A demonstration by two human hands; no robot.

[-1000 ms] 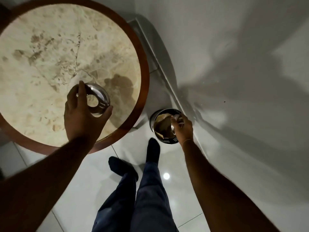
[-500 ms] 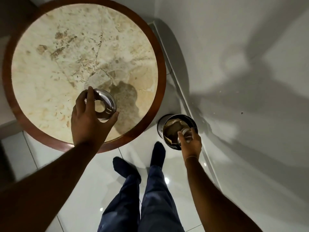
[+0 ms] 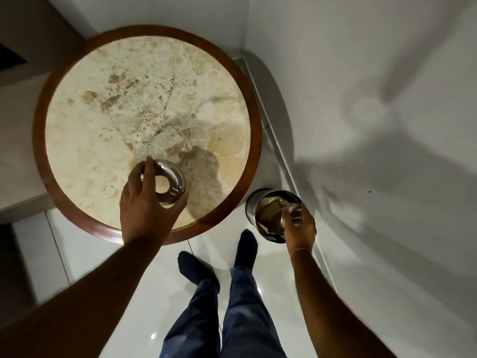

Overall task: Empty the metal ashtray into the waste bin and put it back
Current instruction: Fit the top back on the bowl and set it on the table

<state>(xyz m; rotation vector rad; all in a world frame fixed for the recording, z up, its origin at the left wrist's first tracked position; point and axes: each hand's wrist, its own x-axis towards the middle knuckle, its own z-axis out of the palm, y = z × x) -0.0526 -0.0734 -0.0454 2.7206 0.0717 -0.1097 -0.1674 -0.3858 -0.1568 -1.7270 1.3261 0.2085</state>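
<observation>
My left hand (image 3: 147,205) grips a shiny metal ring-shaped ashtray lid (image 3: 173,180) above the round marble table (image 3: 144,104), near its front edge. My right hand (image 3: 300,226) holds the small metal ashtray bowl (image 3: 294,215) tipped over the open mouth of the waste bin (image 3: 254,208). The bin is a perforated metal cylinder on the floor, right of the table, with brownish paper inside. Fingers hide most of the bowl.
The table has a dark wooden rim (image 3: 245,81) and stands in a corner. A white wall (image 3: 374,125) with a skirting rises just right of the bin. My legs in blue trousers and dark socks (image 3: 245,249) stand on glossy white floor tiles.
The view has shifted so the table and bin sit lower and further right in frame. Both hands keep their holds; the right hand stays over the bin's mouth.
</observation>
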